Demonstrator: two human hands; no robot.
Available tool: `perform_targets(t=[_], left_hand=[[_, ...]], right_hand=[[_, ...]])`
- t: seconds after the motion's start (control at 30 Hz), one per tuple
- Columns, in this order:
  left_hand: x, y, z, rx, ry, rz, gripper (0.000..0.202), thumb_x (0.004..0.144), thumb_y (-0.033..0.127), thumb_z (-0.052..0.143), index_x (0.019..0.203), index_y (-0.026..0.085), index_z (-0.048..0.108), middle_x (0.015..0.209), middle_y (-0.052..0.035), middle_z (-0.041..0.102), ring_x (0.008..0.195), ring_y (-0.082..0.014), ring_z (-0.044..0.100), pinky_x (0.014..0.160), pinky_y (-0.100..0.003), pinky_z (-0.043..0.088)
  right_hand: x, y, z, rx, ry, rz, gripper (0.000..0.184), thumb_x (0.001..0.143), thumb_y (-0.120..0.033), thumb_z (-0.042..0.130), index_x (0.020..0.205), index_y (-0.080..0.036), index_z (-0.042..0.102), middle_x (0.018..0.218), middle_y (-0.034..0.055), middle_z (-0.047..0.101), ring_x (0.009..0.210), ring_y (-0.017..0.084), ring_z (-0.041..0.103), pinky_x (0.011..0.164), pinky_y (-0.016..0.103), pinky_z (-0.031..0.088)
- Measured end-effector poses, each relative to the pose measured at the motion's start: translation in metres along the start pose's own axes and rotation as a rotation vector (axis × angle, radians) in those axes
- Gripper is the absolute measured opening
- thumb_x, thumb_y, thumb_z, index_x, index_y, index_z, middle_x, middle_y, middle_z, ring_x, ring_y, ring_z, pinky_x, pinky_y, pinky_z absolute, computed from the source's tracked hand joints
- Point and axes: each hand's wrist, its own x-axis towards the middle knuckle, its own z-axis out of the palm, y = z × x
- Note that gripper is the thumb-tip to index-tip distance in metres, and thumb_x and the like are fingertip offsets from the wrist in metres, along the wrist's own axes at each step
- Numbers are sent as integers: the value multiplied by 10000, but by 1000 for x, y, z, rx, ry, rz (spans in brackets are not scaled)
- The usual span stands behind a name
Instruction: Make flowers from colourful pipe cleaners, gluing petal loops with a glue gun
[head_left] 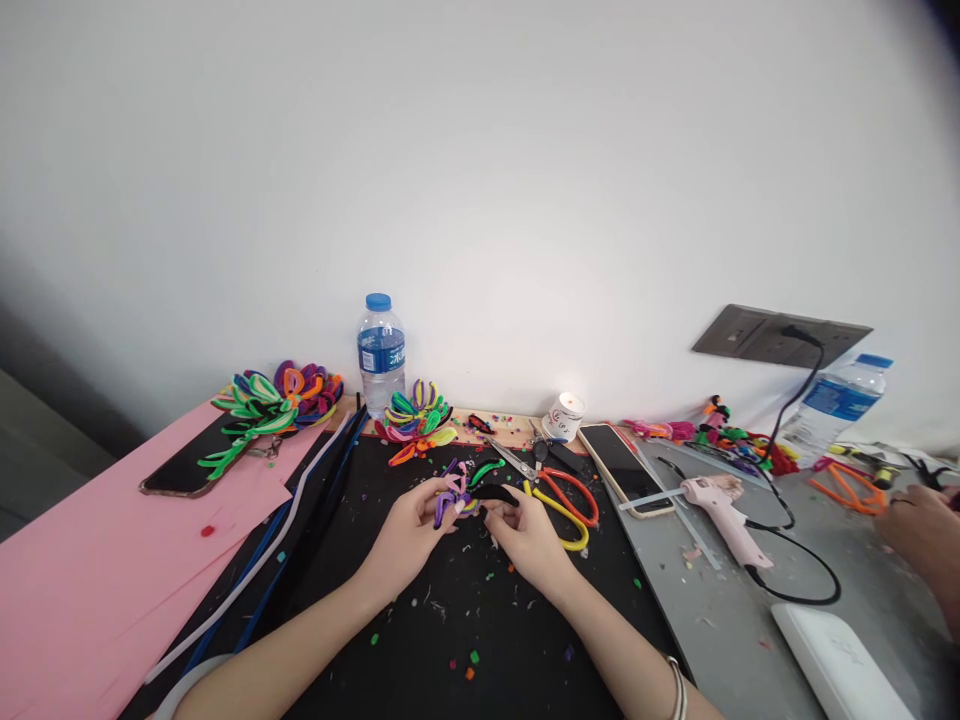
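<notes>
My left hand [416, 530] is closed around a small bundle of bent pipe cleaners [450, 505] in purple, pink and green. Between the fingers of my right hand [529, 535] is a black fuzzy pipe cleaner [495, 492], which reaches across to the bundle. Both hands are close together over the black mat [450, 650]. Just beyond my right hand lie scissors [559, 495] with one red and one yellow handle, blades pointing up and left. A looped multicoloured pipe cleaner piece [417, 420] rests behind my left hand.
A water bottle [381, 350] and white cup [564, 418] stand along the wall. Phones [187, 465] [626, 465] lie on both sides. At right are a pink glue gun [727, 520] with its cord, a white case [840, 660] and another person's hand [919, 530]. Colourful scraps litter the mat.
</notes>
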Motion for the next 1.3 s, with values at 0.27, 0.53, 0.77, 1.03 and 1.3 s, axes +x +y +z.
perform_targets(t=[0.27,0.53,0.77,1.03,1.3], left_hand=[[2,-4,-1,-18,21,-15,223,759,339,605,924,192,575,913,-26,680,887,-229,670,694,-289,550],[2,1,-1,-22,50,-21,258,746,356,613,940,186,592,907,-36,684,869,-240,678,678,-292,545],[0,7,-1,-21,67,1,245,758,340,599,944,181,611,913,-37,688,856,-231,679,661,-277,537],[0,10,-1,-12,86,3,233,767,310,589,953,172,618,897,-44,690,845,-227,680,659,-273,532],[0,8,-3,-11,98,11,261,773,327,585,975,163,605,889,-49,686,833,-227,684,659,-281,536]], right_hand=[[1,2,-1,26,3,10,36,737,-210,494,736,-193,462,570,-52,472,475,95,440,493,228,396],[0,-4,0,41,-14,25,36,714,-208,489,717,-194,456,622,-41,500,483,81,416,457,200,362],[1,-2,0,39,0,8,80,703,-209,489,670,-205,416,565,-60,432,500,90,431,502,215,406],[1,4,0,-13,17,25,65,709,-233,522,695,-196,470,571,-48,469,465,86,406,434,202,342],[1,8,0,-3,-1,28,128,704,-216,501,668,-211,378,532,-76,369,441,75,354,417,191,285]])
